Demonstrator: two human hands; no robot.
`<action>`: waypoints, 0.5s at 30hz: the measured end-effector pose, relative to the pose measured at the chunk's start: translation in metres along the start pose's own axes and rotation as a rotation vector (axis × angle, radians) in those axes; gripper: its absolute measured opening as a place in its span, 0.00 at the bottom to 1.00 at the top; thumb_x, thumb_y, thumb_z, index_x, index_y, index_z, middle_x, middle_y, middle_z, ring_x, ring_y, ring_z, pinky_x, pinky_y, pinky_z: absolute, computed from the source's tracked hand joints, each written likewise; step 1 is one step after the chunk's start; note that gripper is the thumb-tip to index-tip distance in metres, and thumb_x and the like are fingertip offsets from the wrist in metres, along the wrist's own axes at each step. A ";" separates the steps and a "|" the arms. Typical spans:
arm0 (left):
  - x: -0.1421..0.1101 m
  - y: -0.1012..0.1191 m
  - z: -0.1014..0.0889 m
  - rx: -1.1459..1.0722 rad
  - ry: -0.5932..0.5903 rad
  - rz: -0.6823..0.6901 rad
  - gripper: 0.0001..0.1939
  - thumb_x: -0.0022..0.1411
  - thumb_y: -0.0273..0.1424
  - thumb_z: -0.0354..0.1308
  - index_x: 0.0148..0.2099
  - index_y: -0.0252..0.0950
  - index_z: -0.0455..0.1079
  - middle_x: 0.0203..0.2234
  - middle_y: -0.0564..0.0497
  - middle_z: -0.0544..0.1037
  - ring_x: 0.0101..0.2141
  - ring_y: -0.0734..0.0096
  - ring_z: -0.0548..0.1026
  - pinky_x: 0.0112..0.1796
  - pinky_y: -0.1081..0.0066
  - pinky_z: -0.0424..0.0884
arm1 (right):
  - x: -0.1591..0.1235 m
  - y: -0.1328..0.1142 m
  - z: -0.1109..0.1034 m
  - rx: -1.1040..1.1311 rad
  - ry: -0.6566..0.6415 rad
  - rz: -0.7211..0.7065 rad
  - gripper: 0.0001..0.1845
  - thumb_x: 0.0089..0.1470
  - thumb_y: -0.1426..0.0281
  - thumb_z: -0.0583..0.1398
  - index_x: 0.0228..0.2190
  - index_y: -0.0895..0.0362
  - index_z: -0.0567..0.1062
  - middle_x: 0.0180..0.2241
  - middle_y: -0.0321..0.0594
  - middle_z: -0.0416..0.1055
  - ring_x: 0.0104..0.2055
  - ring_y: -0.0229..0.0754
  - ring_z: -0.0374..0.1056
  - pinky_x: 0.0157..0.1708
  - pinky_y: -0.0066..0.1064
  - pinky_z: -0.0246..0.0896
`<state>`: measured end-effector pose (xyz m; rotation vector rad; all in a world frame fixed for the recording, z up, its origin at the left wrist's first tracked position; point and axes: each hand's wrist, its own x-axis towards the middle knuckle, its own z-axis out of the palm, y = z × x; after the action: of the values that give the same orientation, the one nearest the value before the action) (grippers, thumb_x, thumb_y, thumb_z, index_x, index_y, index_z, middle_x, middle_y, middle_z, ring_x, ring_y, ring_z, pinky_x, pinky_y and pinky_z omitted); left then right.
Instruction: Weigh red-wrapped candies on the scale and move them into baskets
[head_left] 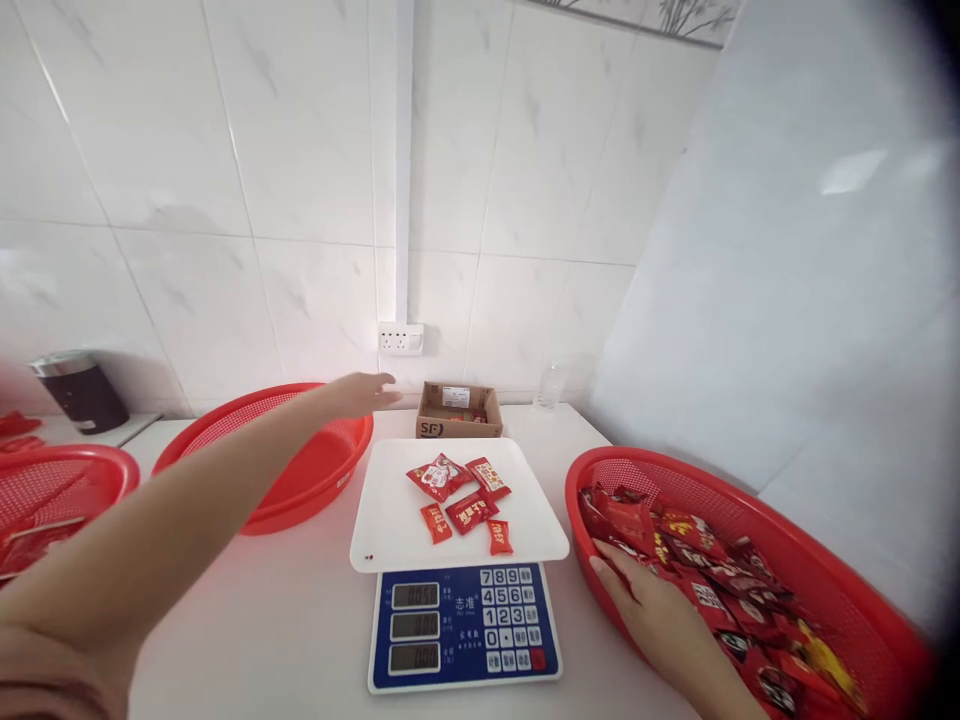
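Five red packets (471,511) on one scale's white tray (386,510), lower center.
Right hand (646,598) at right red basket (757,510), finger spread can't tell; left hand (364,393), fingers slightly parted, left of one box (459,428). Two red baskets (300,507) left; white table (262,620), marbled tile wall (315,130).

Worktop (300,620): near edge cut off by the frame. Right side, red basket (892,620) runs out of frame; lower packets (705,600) buried under upper ones, small print unreadable. Right hand (637,595) hides part of that basket's rim; wrist cut off below. Toward far left corner, left forearm (225,480) covers part of the middle basket (300,510); leftmost basket (97,460) cropped. Far edge: cardboard box (459,430), contents too small to tell.
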<state>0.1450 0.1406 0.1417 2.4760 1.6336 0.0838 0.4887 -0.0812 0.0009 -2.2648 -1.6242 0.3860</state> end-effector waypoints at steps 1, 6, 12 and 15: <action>0.002 0.015 0.009 -0.011 -0.031 0.057 0.30 0.65 0.49 0.38 0.63 0.38 0.52 0.55 0.43 0.68 0.51 0.62 0.69 0.50 0.61 0.65 | 0.000 -0.001 0.000 0.003 0.002 0.004 0.31 0.59 0.55 0.43 0.53 0.58 0.70 0.53 0.47 0.70 0.53 0.53 0.66 0.50 0.44 0.60; -0.008 0.076 0.072 0.007 -0.239 0.315 0.31 0.60 0.49 0.51 0.61 0.39 0.57 0.55 0.44 0.67 0.52 0.60 0.68 0.50 0.57 0.66 | -0.001 -0.002 -0.001 0.035 0.024 -0.012 0.31 0.59 0.56 0.43 0.53 0.59 0.70 0.52 0.48 0.71 0.53 0.53 0.67 0.49 0.43 0.61; -0.007 0.082 0.091 0.061 -0.196 0.364 0.19 0.61 0.36 0.55 0.53 0.36 0.65 0.49 0.45 0.71 0.47 0.61 0.70 0.46 0.57 0.69 | -0.004 -0.006 -0.004 0.044 0.036 -0.022 0.30 0.59 0.57 0.43 0.53 0.59 0.70 0.51 0.48 0.71 0.52 0.52 0.68 0.49 0.42 0.61; -0.005 0.062 0.079 0.069 -0.103 0.334 0.17 0.59 0.32 0.55 0.51 0.40 0.67 0.49 0.47 0.72 0.49 0.63 0.69 0.46 0.63 0.68 | -0.003 -0.005 -0.004 0.051 0.032 -0.031 0.30 0.59 0.57 0.43 0.53 0.59 0.70 0.51 0.48 0.71 0.52 0.52 0.67 0.50 0.43 0.60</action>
<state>0.2107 0.1036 0.0748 2.7316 1.1908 -0.0571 0.4846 -0.0830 0.0066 -2.1952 -1.6128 0.3765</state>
